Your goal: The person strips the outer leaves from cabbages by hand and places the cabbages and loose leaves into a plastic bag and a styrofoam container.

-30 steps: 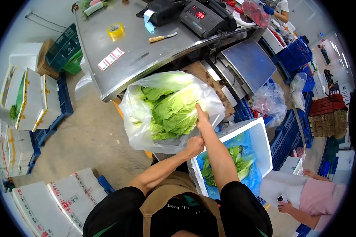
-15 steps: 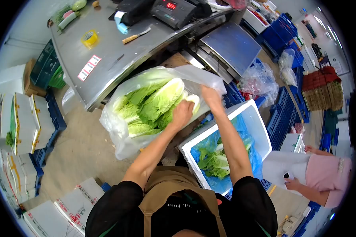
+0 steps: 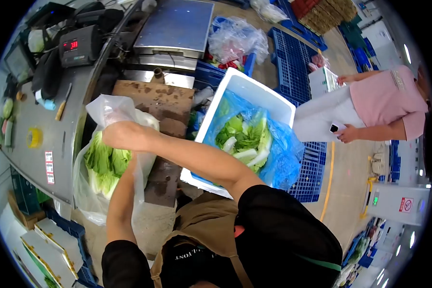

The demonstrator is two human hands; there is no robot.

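Observation:
A clear plastic bag (image 3: 87, 199) holds several heads of napa cabbage (image 3: 100, 156), leaves showing through its opening. My right hand (image 3: 122, 135) is closed at the bag's upper rim, where the plastic bunches up beyond the knuckles. My left hand reaches up from below into the same spot; it is hidden behind my right hand and wrist, so its fingers do not show. Beside the bag, to the right, stands a white foam box (image 3: 219, 97) lined with a blue plastic bag (image 3: 284, 161). Loose cabbage leaves (image 3: 245, 139) lie inside it.
Left is a metal table (image 3: 26, 161) with a scale display (image 3: 80, 45), a wooden-handled knife (image 3: 60, 109) and yellow tape (image 3: 34, 138). A platform scale (image 3: 175, 24) stands ahead. A person (image 3: 379, 101) holding a phone stands right, near blue pallets (image 3: 293, 62).
My view has swung to the right. My hands have come together at the bag's rim; earlier the left was on a cabbage and the right held the bag's edge.

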